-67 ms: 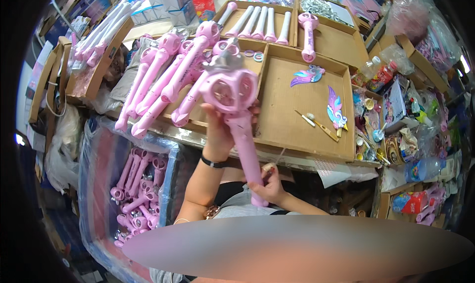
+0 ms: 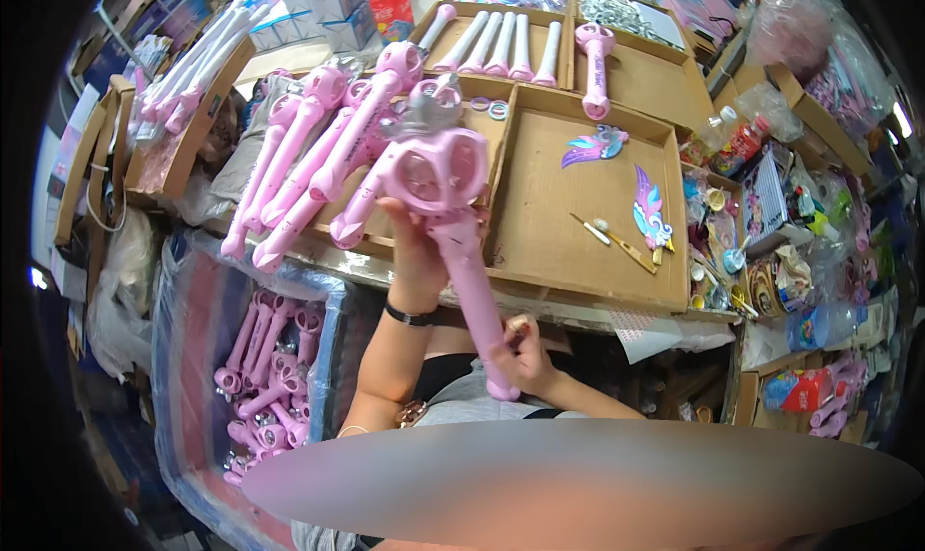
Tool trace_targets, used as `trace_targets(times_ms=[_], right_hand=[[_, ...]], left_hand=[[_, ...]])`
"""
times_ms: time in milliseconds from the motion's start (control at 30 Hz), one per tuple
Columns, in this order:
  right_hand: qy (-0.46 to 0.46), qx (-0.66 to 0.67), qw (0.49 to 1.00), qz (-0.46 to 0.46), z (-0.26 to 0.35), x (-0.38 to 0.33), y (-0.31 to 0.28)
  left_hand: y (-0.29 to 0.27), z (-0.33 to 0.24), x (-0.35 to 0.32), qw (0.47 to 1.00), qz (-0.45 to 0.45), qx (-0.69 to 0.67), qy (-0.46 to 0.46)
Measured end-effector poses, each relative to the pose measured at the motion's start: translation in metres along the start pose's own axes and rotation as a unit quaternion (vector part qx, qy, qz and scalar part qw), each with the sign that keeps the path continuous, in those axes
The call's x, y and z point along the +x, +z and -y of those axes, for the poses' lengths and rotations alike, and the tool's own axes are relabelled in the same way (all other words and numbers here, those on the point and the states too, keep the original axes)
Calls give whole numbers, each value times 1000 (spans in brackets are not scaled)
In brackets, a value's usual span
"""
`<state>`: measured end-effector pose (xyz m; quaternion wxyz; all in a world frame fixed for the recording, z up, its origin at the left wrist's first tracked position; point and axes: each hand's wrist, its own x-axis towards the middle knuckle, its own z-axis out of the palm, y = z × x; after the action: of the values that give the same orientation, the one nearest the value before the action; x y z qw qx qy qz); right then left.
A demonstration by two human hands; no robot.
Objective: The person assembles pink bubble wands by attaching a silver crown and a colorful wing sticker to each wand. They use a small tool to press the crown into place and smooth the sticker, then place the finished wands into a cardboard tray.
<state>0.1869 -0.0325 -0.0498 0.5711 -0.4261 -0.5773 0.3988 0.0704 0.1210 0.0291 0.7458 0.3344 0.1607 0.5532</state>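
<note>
Where the view begins, at the far left: a clear bag of pink wands (image 2: 265,373) lies low beside the worktop (image 2: 540,301), well left of and below the left hand's fingers.
Left of the fingers: a row of finished pink wands (image 2: 308,166) lies slanted on a cardboard tray, heads up and away, just left of the held one.
Left hand (image 2: 414,248): fingers closed around the neck of the pink toy wand (image 2: 453,223), just under its round head; a black band sits on the wrist.
Wand position: held up in both hands above the front edge of the worktop, in front of the trays.
Wand axis: long axis runs from upper left to lower right; the round head with a silver crown (image 2: 422,113) points up and away, the handle end points down towards the person.
Right hand (image 2: 525,354): fingers curled shut on the lower end of the handle, thumb on top.
Behind the fingers: the head of the wand hides part of the tray divider.
Right of the fingers: a shallow cardboard tray (image 2: 540,214) holds two winged stickers (image 2: 647,209) and a small brush (image 2: 617,243), all apart from the wand.
Far right: bottles, cups and bags crowd the worktop's edge.
</note>
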Motion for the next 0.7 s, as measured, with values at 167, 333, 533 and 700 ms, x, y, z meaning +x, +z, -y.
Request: trace_targets(times_ms=[167, 333, 533, 700], right_hand=[[80, -308, 942, -107, 19, 57, -68], [33, -553, 831, 42, 14, 96, -124], [215, -719, 660, -18, -9, 124, -202], [240, -811, 520, 120, -31, 116, -235]], left_hand=[[-11, -18, 0, 998, -56, 8, 22], [-25, -20, -15, 991, -112, 68, -29], [-38, -23, -31, 995, -19, 91, -23], [-33, -19, -38, 993, -54, 89, -54]])
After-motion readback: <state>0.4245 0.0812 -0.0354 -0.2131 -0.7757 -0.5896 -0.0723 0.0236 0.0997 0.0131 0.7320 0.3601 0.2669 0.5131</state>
